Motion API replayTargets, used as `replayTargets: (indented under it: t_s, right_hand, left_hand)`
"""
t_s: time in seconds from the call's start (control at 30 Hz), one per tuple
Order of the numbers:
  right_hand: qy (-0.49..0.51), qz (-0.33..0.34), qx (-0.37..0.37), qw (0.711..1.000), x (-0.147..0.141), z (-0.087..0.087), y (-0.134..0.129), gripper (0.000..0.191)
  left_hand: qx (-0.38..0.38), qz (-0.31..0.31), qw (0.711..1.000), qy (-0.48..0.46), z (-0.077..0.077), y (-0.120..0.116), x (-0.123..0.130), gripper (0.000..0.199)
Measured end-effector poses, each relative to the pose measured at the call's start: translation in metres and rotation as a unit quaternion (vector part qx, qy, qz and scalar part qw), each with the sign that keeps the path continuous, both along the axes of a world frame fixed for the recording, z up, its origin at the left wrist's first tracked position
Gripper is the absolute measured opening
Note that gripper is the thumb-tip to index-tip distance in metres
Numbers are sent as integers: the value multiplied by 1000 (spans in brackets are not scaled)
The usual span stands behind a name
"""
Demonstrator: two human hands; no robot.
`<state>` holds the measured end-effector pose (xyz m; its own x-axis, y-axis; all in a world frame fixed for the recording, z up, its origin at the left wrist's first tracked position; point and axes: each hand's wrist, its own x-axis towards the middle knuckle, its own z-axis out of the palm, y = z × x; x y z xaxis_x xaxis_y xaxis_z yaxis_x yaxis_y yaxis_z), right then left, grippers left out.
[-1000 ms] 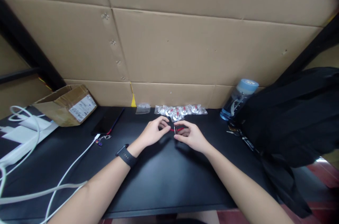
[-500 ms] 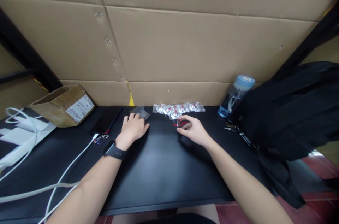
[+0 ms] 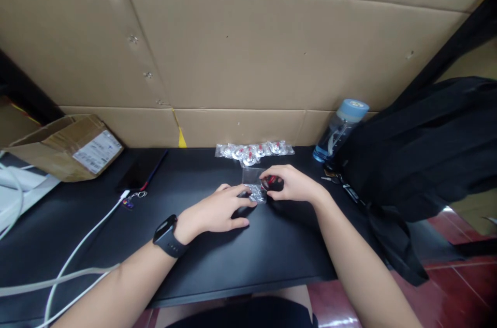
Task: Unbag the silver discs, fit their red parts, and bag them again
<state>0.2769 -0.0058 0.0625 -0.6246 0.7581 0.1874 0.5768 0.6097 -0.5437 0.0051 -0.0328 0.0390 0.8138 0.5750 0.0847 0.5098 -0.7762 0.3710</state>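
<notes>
A small clear plastic bag (image 3: pixel 254 177) lies on the black table in front of a row of bagged round silver items with red marks (image 3: pixel 249 156). My left hand (image 3: pixel 223 209), with a black watch on the wrist, rests by the bag's left side, fingers apart and fingertips at its edge. At the bag's right side, my right hand (image 3: pixel 289 183) pinches a small round red and dark item (image 3: pixel 267 181) between thumb and fingers. The fingers partly cover that item.
A cardboard box (image 3: pixel 73 144), a phone (image 3: pixel 142 170) and a white cable (image 3: pixel 83 242) are on the left. A blue-capped bottle (image 3: pixel 339 129), keys (image 3: pixel 330 179) and a black backpack (image 3: pixel 427 152) stand or lie on the right. Cardboard forms the back wall.
My left hand has moved right, and the clear bag has shifted from the back left to the middle. My right hand still holds the round item, now beside the bag. The view has shifted slightly.
</notes>
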Motion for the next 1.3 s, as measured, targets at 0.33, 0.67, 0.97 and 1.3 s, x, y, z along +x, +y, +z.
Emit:
replayTargets:
  t_s: [0.33,0.67,0.97,1.3]
  right_hand:
    - [-53,1,-53,997,-3,-1,-5,29]
    - [-90,-36,-57,994,-6,-8,-8,34]
    - [-140,-101,-26,985,-15,-13,-6,39]
    - [-76,-44,24,996,-26,-23,-5,42]
  left_hand:
    - [16,56,997,57,-7,-6,4,63]
    - [51,75,994,62,-12,-4,1,63]
    - [46,90,992,81,-21,-11,1,54]
    - [41,96,990,96,-13,-13,4,53]
